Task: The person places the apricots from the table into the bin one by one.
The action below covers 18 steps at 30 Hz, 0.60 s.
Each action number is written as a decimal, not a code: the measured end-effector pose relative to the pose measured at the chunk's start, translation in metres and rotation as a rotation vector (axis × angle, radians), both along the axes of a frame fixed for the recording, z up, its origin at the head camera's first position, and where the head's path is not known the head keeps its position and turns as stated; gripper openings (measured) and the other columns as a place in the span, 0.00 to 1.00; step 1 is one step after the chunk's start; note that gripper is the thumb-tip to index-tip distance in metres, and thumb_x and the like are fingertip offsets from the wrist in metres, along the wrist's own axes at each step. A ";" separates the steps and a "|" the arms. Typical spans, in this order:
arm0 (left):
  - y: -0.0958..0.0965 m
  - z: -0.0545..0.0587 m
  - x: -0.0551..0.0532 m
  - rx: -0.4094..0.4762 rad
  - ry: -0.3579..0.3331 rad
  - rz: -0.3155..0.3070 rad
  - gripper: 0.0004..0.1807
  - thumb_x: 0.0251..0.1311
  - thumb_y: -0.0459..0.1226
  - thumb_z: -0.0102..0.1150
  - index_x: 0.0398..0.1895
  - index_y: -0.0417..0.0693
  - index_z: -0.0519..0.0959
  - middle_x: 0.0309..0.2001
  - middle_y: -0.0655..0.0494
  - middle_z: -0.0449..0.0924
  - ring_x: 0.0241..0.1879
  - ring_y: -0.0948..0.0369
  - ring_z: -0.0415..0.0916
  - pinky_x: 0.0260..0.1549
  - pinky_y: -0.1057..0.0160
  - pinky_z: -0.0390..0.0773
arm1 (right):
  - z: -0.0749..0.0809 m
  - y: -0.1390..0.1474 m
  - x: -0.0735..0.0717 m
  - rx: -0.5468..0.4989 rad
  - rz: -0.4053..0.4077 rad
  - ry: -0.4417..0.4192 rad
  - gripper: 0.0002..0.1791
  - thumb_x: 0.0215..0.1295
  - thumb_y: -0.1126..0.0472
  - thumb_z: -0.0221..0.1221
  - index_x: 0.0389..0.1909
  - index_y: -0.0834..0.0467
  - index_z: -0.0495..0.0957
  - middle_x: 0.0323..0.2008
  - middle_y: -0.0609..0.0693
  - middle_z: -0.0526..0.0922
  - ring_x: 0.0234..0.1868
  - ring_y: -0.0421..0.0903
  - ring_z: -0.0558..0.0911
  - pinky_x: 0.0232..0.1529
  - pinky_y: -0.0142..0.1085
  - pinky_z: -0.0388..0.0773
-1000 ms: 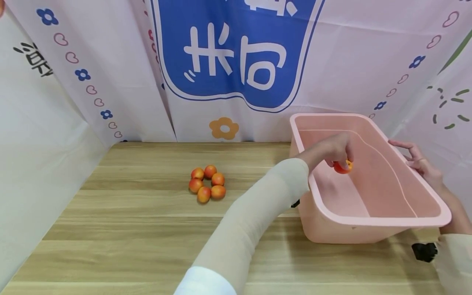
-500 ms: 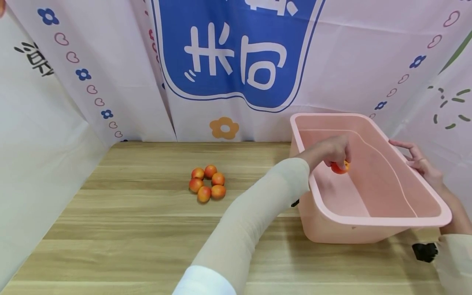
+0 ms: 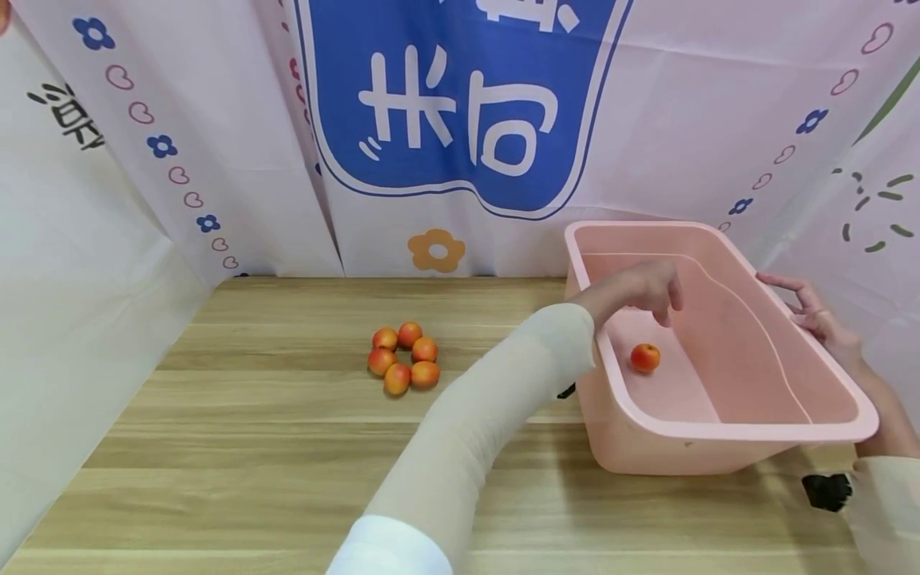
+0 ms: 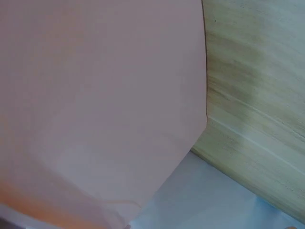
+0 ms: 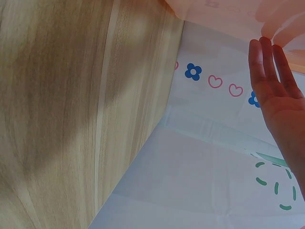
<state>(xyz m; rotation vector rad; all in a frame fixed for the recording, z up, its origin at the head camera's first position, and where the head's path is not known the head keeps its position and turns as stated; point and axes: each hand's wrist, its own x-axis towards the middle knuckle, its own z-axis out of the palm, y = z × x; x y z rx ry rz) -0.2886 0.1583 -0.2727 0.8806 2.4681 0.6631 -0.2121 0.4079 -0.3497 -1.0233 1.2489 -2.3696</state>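
On the floor of a pink plastic bin (image 3: pixel 726 431) lies one small red-orange fruit (image 3: pixel 645 358), like an apricot or a small peach. My left hand (image 3: pixel 650 289) hangs inside the bin, a little beyond that fruit and apart from it. Its fingers bend loosely downward and hold nothing. My right hand (image 3: pixel 826 323) rests against the bin's right rim from outside, and its straight fingers (image 5: pixel 269 67) touch the outer wall in the right wrist view. Several similar fruits (image 3: pixel 398 378) form a ring on the table. The left wrist view shows the bin's wall (image 4: pixel 105 95) but not the left hand.
The wooden table (image 3: pixel 287 479) runs back to a printed white curtain (image 3: pixel 460 224) with a blue sign. More white cloth (image 3: pixel 93 279) hangs on the left side. A black object (image 3: pixel 826 491) sits by the right sleeve.
The left hand held the fruit inside the bin and has let it go; the fruit now lies lower, on the bin floor. The right hand and the ring of fruits have stayed put.
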 end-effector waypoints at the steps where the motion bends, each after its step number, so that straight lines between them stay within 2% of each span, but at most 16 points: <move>1: -0.002 0.002 0.000 0.020 -0.012 -0.001 0.17 0.63 0.28 0.69 0.55 0.44 0.86 0.56 0.54 0.85 0.41 0.63 0.77 0.35 0.75 0.79 | 0.000 0.000 0.000 0.001 -0.005 0.003 0.46 0.64 0.73 0.02 0.77 0.63 0.56 0.65 0.63 0.77 0.43 0.55 0.88 0.37 0.35 0.87; 7: -0.023 0.014 0.003 0.169 -0.037 -0.107 0.17 0.63 0.25 0.67 0.55 0.38 0.85 0.53 0.48 0.86 0.47 0.60 0.79 0.39 0.77 0.80 | 0.000 -0.004 0.000 -0.016 -0.034 0.004 0.48 0.62 0.74 0.01 0.76 0.65 0.57 0.60 0.66 0.80 0.30 0.50 0.87 0.30 0.34 0.85; 10: -0.035 0.020 0.006 0.238 -0.044 -0.150 0.17 0.63 0.24 0.66 0.56 0.34 0.84 0.53 0.45 0.86 0.48 0.58 0.80 0.41 0.76 0.81 | 0.001 -0.006 0.001 -0.017 -0.046 0.004 0.47 0.63 0.74 0.02 0.76 0.65 0.57 0.62 0.66 0.79 0.33 0.52 0.88 0.31 0.34 0.85; 18: -0.062 0.032 0.016 0.284 -0.028 -0.197 0.18 0.66 0.26 0.65 0.59 0.37 0.83 0.56 0.47 0.86 0.53 0.59 0.80 0.46 0.76 0.80 | -0.002 -0.006 0.003 -0.050 -0.085 -0.017 0.47 0.63 0.75 0.02 0.75 0.66 0.59 0.61 0.66 0.79 0.38 0.54 0.88 0.33 0.34 0.86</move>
